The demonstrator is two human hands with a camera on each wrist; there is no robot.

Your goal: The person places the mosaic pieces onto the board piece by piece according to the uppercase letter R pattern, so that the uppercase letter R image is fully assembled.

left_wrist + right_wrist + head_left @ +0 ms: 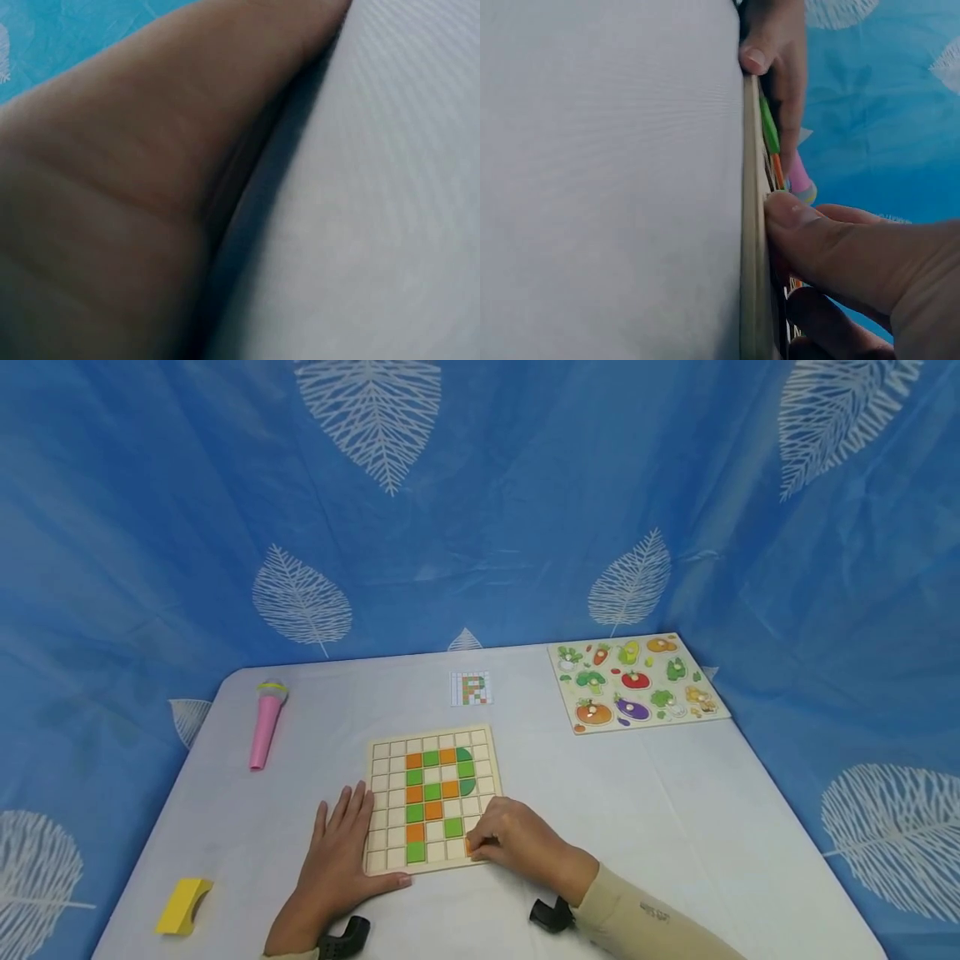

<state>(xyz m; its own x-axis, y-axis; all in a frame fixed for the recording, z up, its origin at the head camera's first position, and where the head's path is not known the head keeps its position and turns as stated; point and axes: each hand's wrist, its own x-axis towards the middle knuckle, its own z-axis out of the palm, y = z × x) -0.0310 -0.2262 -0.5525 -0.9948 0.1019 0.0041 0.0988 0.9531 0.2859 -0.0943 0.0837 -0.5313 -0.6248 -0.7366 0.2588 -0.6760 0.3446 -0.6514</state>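
A wooden grid board (397,865) lies on the white table, with orange, green and dark green tiles set in its cells in an R-like shape. My left hand (337,852) lies with fingers spread along the board's left edge, its thumb at the near edge. At the near right corner my right hand (517,843) pinches a small orange tile (468,847), mostly covered by the fingers, right at the board's surface. The right wrist view has the right thumb (795,214) close against the board's edge (751,225).
Behind the board lies a small pattern card (471,689). A vegetable peg puzzle (652,693) sits at the back right. On the left are a pink toy microphone (266,727) and a yellow arch block (183,906). A blue leaf-print curtain (480,527) surrounds the table.
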